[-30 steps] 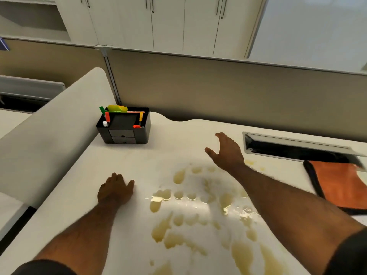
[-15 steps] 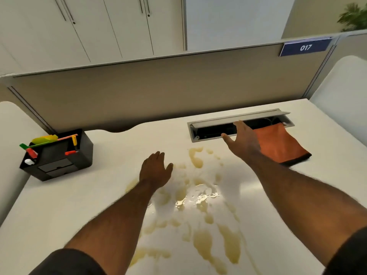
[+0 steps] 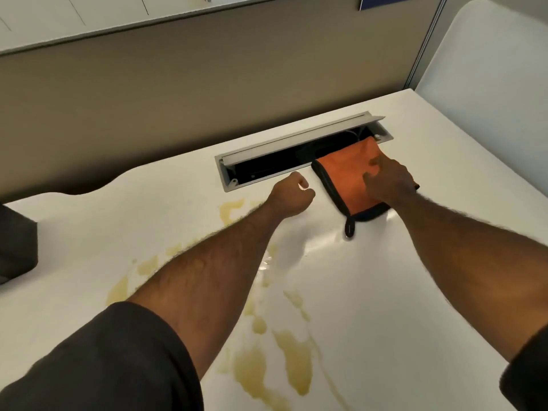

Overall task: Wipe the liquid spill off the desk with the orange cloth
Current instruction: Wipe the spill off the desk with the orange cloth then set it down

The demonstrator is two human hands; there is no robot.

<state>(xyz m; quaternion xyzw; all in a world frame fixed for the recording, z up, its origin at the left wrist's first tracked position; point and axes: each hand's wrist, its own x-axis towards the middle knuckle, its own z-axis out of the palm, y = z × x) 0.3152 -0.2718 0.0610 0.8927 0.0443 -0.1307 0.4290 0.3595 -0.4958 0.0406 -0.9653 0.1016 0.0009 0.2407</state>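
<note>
The orange cloth (image 3: 344,176), edged in black with a hanging loop, lies on the white desk (image 3: 415,292) against the open cable tray. My right hand (image 3: 388,182) rests on top of it, thumb and fingers curled into the fabric. My left hand (image 3: 292,197) is a closed fist, holding nothing, just left of the cloth near the tray's front edge. The yellowish liquid spill (image 3: 292,360) spreads in patches from the desk's middle toward me, partly hidden under my left forearm.
The cable tray (image 3: 267,166) is a recessed slot with its lid raised, behind both hands. A black desk organiser (image 3: 16,247) sits at the far left edge. A tan partition (image 3: 207,84) closes the back, and a white side panel (image 3: 489,69) stands at right.
My view has swung right and closer. My right hand moved from beside the cloth onto it and curled its fingers. My left hand moved forward over the spill and closed into a fist.
</note>
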